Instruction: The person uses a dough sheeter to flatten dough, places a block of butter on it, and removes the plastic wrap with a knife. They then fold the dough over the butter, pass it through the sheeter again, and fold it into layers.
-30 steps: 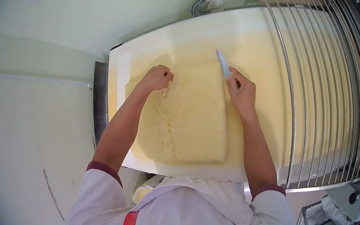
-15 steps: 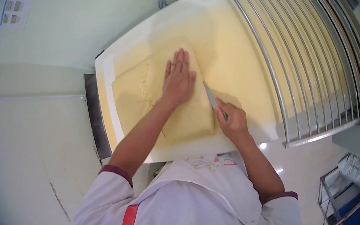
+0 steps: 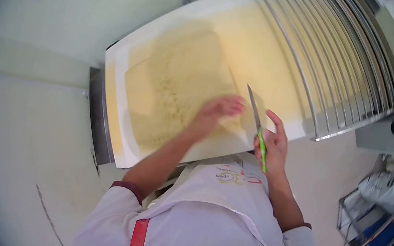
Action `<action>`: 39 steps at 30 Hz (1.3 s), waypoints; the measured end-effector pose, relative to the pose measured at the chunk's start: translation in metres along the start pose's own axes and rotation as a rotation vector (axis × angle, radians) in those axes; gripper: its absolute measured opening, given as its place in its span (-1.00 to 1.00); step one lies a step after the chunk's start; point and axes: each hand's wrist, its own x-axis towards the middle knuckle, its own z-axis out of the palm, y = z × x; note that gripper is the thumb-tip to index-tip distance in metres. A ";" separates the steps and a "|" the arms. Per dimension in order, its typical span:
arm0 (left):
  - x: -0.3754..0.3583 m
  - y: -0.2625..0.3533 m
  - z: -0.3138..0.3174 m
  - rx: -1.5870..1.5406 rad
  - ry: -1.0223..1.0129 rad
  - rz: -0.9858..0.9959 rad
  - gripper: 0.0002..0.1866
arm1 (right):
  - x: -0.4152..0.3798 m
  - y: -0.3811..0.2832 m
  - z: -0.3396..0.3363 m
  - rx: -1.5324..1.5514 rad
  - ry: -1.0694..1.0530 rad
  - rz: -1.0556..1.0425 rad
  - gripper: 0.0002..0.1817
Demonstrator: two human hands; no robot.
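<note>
Both hands have shifted since the earlier frame: the left hand (image 3: 223, 106), then flat on the dough (image 3: 191, 81), is now at its right side, and the knife (image 3: 258, 120) has come away from its right edge.

Dough: lies as a broad sheet on the table (image 3: 120, 134), with a row of small folds and lumps down its middle.

Left hand: blurred, over the dough's right part near the person. Open or closed cannot be told, nor whether it touches the dough. No tool is seen in it.

Right hand (image 3: 275, 148): right of the dough, apart from it, closed around the knife's green handle, forefinger extended. Blade points up and away from the person, tip nearest the dough.

Containers: one wire basket (image 3: 354, 220) noted, well to the right of the dough, beyond the table and lower down. A crumpled plastic bag (image 3: 383, 189) sits at its top; a blue item (image 3: 381, 232) shows below the bag. Contents of the bag cannot be read.

Also noted: metal bars (image 3: 314, 64) right of the dough, across the table.
</note>
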 end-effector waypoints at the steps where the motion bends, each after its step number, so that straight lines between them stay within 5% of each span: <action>1: -0.013 0.011 0.014 -0.132 -0.007 -0.045 -0.72 | 0.013 0.006 0.026 0.073 -0.057 0.030 -0.49; 4: -0.038 0.028 -0.027 -0.407 0.053 -0.018 -0.80 | 0.035 0.029 0.098 0.093 -0.197 0.078 -0.51; 6: -0.051 0.037 -0.076 -0.282 0.402 0.199 -0.81 | 0.028 0.043 0.132 -0.140 -0.264 0.015 -0.51; 8: -0.072 0.058 -0.162 -0.338 0.611 0.204 -0.82 | 0.025 0.058 0.147 -0.331 -0.282 -0.006 -0.55; 12: -0.093 0.040 -0.332 0.219 0.986 0.003 -0.75 | 0.025 0.085 0.150 -0.466 -0.239 0.060 -0.57; 18: -0.038 0.000 -0.399 0.572 0.977 0.067 -0.69 | 0.024 0.095 0.188 -0.588 -0.164 0.033 -0.62; 25: -0.071 0.008 -0.366 0.319 0.883 0.071 -0.70 | 0.030 0.098 0.199 -0.649 -0.114 0.003 -0.64; 39: -0.276 -0.063 -0.178 0.415 0.993 -0.101 -0.69 | 0.032 0.097 0.153 -0.691 -0.470 0.118 -0.64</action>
